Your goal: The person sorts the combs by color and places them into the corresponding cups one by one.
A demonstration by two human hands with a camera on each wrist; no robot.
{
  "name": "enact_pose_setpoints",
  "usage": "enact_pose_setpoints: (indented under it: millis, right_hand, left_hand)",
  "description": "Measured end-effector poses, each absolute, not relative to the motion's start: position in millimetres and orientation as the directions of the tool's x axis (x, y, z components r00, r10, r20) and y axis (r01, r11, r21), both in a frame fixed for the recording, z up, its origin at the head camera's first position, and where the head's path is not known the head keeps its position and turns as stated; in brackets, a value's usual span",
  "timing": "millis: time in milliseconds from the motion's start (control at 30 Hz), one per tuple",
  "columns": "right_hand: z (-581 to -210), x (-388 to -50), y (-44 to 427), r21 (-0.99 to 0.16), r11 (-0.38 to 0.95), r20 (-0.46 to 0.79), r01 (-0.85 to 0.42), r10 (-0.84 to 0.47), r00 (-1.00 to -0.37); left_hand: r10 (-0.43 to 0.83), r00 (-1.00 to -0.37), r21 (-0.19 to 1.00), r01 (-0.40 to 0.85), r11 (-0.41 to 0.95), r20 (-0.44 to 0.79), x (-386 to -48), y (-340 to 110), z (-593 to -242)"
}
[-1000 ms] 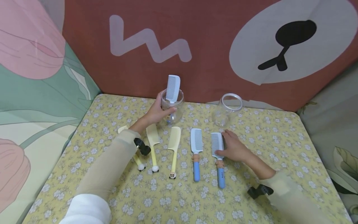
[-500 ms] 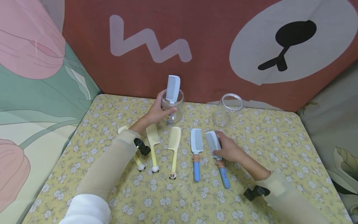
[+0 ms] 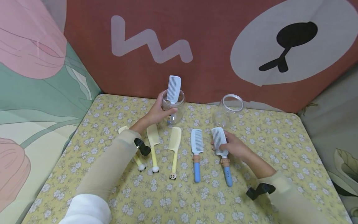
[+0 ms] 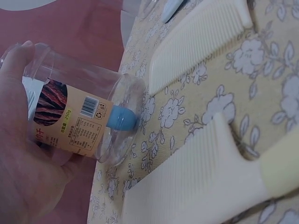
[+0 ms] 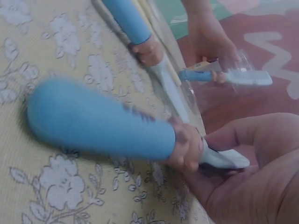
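Note:
My left hand [image 3: 156, 114] grips a clear plastic jar [image 3: 178, 115] at the back of the table. Inside it a light blue comb [image 3: 174, 88] stands handle down, its toothed head above the rim; the left wrist view shows a printed label [image 4: 77, 116] on the jar. My right hand [image 3: 237, 146] pinches another blue comb [image 3: 227, 175] by its head, thumb on top and fingers underneath. That head is tipped up off the cloth; whether the handle end touches it I cannot tell. Left of it lies a third blue comb [image 3: 197, 155].
Pale yellow combs lie in a row to the left: one [image 3: 174, 140], another [image 3: 153, 137], and one [image 3: 138, 162] partly under my left forearm. A second clear jar [image 3: 219, 118] stands at the back right, on the flowered cloth [image 3: 167, 205]. A printed fabric wall [image 3: 207, 74] rises behind.
My right hand first swings the comb's head leftward on the cloth, then brings it back right and raises it, fingers now beneath. The left hand, jar and other combs stay put.

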State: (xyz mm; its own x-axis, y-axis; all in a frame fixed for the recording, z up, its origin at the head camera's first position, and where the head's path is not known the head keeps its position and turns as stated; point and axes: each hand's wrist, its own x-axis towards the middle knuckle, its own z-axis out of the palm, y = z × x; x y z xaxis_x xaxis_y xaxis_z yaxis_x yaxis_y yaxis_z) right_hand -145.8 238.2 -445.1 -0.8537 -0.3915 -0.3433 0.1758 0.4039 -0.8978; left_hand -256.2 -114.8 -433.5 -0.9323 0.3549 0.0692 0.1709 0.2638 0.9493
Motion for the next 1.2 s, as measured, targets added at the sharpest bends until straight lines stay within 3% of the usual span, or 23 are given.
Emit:
enact_pose_setpoints:
  millis: [100, 467, 900, 1067, 1200]
  right_hand:
    - [-444, -147, 243, -0.935, 0.268, -0.333, 0.233, -0.432, -0.838]
    - [-434, -147, 243, -0.906, 0.085, -0.417, 0.415, -0.35, -0.839]
    - [-416, -145, 243, -0.94, 0.176, -0.339, 0.293, -0.356, -0.871]
    - [-410, -144, 245, -0.962, 0.121, -0.271, 0.243, -0.381, -0.884]
    - [-403, -145, 246, -0.976, -0.011, -0.197, 0.217, -0.379, -0.904]
  left_hand:
    - [0.355, -0.932, 0.949, 0.177, 0.26, 0.076, -256, -115, -434]
    - [0.352, -0.934, 0.951, 0.165, 0.261, 0.066, -254, -114, -433]
    - [0.355, -0.933, 0.954, 0.159, 0.254, 0.061, -255, -118, -432]
    - [0.366, -0.928, 0.953, 0.165, 0.253, 0.063, -258, -118, -434]
    - [0.38, -0.924, 0.956, 0.152, 0.25, 0.048, -259, -117, -434]
